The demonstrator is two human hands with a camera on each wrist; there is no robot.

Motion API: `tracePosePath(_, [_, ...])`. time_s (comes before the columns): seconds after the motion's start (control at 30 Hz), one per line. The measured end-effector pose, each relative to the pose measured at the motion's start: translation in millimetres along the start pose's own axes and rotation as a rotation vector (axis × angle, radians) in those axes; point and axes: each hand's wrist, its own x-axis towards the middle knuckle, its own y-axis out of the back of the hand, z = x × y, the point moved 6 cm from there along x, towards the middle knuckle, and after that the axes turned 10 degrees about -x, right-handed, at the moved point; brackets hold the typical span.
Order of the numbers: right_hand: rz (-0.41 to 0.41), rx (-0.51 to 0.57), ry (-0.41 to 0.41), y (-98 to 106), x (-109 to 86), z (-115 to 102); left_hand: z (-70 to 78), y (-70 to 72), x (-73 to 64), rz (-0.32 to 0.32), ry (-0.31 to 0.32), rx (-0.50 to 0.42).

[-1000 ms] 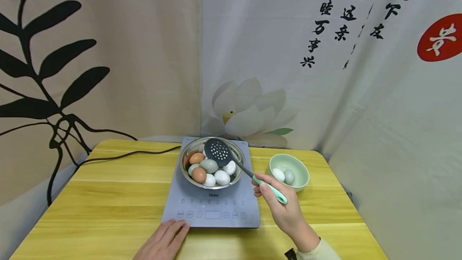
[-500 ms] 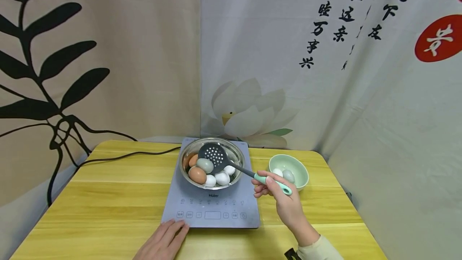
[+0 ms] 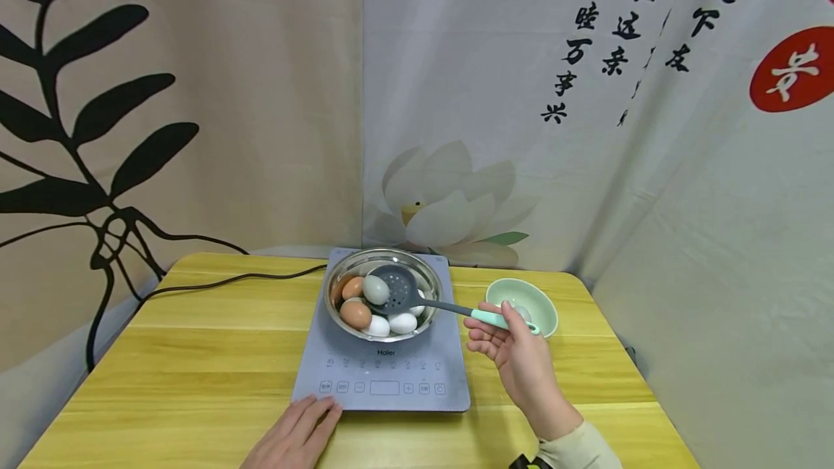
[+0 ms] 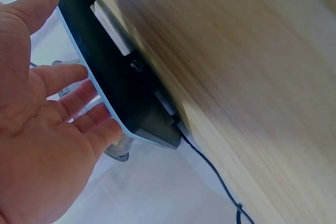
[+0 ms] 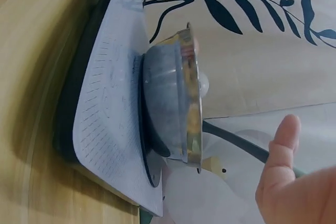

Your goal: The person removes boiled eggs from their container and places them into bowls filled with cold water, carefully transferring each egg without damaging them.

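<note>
My right hand (image 3: 521, 360) grips the mint handle of a slotted skimmer (image 3: 397, 288). Its dark perforated head lies inside a steel bowl (image 3: 332, 313). A pale grey-green egg (image 3: 376, 289) sits at the left edge of the skimmer head. Around it in the bowl are a brown egg (image 3: 355, 315), a white egg (image 3: 402, 323) and several others. In the right wrist view the bowl (image 5: 163, 87) is seen from the side, with the skimmer's shaft (image 5: 236, 141) slanting out of it. My left hand (image 3: 296, 433) rests, fingers extended, at the cooktop's front left corner.
The bowl stands on a grey-blue induction cooktop (image 3: 384, 375) on a wooden table (image 3: 195, 353). A light green bowl (image 3: 544, 295) stands to the right, an egg (image 3: 521, 312) partly visible inside. A black cord (image 3: 234, 278) runs off left. Printed curtains (image 3: 274, 129) hang behind.
The skimmer head has moved left and then down among the eggs, its handle swinging flatter. The grey-green egg now sits higher against it. The left hand has stayed in place.
</note>
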Motion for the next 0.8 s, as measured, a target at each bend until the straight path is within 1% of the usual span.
tracePosePath(0.1, [0.012, 0.013, -0.004, 2, -1.1, -2, -0.7, -0.7, -0.2, 0.01, -0.018, -0.005])
tracePosePath(0.2, [0.01, 0.014, 0.013, 6, -2.8, -7, -1.1, -1.2, -0.5, 0.017, -0.025, -0.007])
tracePosePath(0.33, [-0.005, 0.008, 0.058, 15, -5.9, -19, -1.2, -1.6, -1.3, 0.027, -0.021, -0.005])
tracePosePath(0.43, [-0.009, 0.008, 0.095, 26, -9.7, -28, -1.1, -1.9, -1.8, 0.035, -0.018, -0.004])
tracePosePath(0.6, [-0.022, 0.055, 0.131, 55, -17.8, -40, -0.5, -1.4, -1.7, 0.047, -0.019, -0.009])
tracePosePath(0.7, [-0.017, 0.137, 0.161, 79, -24.5, -44, 0.1, -1.3, -1.4, 0.062, -0.025, -0.015])
tracePosePath(0.73, [-0.007, 0.164, 0.171, 88, -27.0, -44, 0.3, -1.2, -1.4, 0.066, -0.025, -0.016])
tracePosePath(0.8, [0.042, 0.214, 0.183, 109, -33.1, -44, 0.5, -1.2, -1.4, 0.066, -0.021, -0.017])
